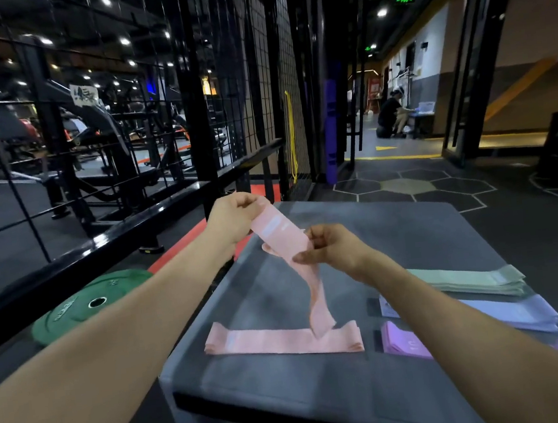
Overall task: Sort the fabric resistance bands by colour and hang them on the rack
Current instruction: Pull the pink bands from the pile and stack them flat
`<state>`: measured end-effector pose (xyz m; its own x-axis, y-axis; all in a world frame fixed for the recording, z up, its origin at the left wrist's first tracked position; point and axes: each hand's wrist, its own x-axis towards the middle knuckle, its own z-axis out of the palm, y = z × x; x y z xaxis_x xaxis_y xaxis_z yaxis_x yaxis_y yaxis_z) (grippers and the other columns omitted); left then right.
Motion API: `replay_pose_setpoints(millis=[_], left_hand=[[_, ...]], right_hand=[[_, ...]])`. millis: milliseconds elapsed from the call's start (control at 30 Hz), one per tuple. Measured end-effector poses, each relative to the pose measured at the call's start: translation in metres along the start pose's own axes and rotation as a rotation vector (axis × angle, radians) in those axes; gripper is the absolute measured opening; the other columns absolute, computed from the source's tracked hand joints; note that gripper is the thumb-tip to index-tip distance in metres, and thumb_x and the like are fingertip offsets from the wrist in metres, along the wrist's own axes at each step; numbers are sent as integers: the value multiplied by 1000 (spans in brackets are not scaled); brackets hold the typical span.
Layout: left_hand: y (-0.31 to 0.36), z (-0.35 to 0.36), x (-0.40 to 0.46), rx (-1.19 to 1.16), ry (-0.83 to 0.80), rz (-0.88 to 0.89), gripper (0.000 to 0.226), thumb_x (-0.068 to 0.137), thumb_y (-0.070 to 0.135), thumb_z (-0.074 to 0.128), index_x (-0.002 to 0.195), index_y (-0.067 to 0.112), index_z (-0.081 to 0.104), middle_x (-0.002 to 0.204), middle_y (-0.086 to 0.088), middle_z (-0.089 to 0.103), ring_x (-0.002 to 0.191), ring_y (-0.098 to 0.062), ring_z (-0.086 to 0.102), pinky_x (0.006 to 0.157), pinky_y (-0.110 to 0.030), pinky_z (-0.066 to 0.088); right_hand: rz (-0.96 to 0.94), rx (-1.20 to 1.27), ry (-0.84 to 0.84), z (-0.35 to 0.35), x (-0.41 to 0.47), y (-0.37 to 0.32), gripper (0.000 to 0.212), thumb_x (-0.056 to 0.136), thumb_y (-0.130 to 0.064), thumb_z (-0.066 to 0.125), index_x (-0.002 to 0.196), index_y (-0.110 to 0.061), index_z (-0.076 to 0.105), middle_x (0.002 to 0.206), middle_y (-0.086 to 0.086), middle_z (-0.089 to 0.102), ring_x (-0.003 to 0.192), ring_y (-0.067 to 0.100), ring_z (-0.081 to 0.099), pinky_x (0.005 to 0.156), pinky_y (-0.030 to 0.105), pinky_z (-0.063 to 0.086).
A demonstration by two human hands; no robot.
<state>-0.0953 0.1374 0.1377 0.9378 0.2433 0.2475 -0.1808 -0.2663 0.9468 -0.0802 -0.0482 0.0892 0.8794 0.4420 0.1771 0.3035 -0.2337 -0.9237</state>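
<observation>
so i am seeing no bin or box, only a grey padded block [393, 230] that is carrying the sorted stacks. my left hand [233, 217] is pinching the top end of a pink band [282, 235] and my right hand [331, 245] is pinching it lower; its tail is hanging down to the pink stack [277, 340]. green stack [474, 282], blue stack [519, 315] and purple stack [405, 341] are lying at right, partly hidden by my right forearm. a green weight plate [84, 306] is lying on the floor, partly covered by my left forearm.
</observation>
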Motion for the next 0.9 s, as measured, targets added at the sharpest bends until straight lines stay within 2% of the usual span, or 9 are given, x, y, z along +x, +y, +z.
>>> replay_pose_setpoints(millis=[100,200,267,367,467,567,667,800,900], left_hand=[[-17,-10,4,3,73,-10,19,92,9,55,80,19,66,102,-8,65,91,-21,60,89,-37,52],[-36,-18,3,-7,129,-66,21,92,13,56,76,22,65,88,-4,64,89,-22,59,89,-39,52],[-50,-24,2,-12,170,-110,20,91,14,57,75,22,65,89,-4,64,90,-22,60,88,-38,52],[-70,-33,0,-54,225,-180,16,91,16,58,78,22,66,99,-8,65,94,-24,61,90,-39,52],[-89,-39,-2,-117,287,-260,9,92,15,56,93,15,65,91,-10,65,82,-23,60,80,-39,52],[-108,-44,-6,-63,259,-268,10,91,16,57,94,12,66,84,-10,62,79,-24,59,85,-44,53],[-109,-42,-11,6,162,-245,20,92,15,57,75,22,64,83,-6,62,89,-24,58,92,-45,48],[-95,-30,-10,5,37,-205,20,95,13,52,79,18,63,86,-7,61,89,-23,56,82,-38,51],[-83,-22,-12,51,-62,-172,18,94,15,54,80,21,62,90,-8,59,85,-21,53,73,-33,46]], right_hand=[[58,-162,-17,-9,-5,16,21,72,5,75,74,-5,57,63,-15,61,66,11,48,67,22,43],[143,-280,-18,-19,-11,35,19,72,2,76,79,-2,59,71,1,58,68,14,47,69,25,42],[184,-406,-50,-26,-13,49,16,74,-5,76,80,2,63,74,5,57,69,15,48,70,26,42],[269,-577,-62,-35,-19,65,3,78,-8,71,78,-9,68,71,0,60,69,13,51,68,19,44],[327,-663,-33,-42,-23,85,27,78,0,64,61,-21,60,65,-6,58,76,16,54,75,26,45],[340,-645,-6,-42,-27,98,31,79,3,61,60,-21,57,64,-5,56,75,17,53,67,23,43],[317,-608,-21,-32,-26,97,12,82,2,60,86,-6,69,77,2,59,76,15,52,54,10,40],[209,-516,-22,-7,-7,90,16,81,2,65,97,3,68,89,10,64,79,13,55,72,22,43],[118,-332,-18,18,7,72,20,81,5,66,99,-4,63,92,6,59,68,-1,54,72,16,44]])
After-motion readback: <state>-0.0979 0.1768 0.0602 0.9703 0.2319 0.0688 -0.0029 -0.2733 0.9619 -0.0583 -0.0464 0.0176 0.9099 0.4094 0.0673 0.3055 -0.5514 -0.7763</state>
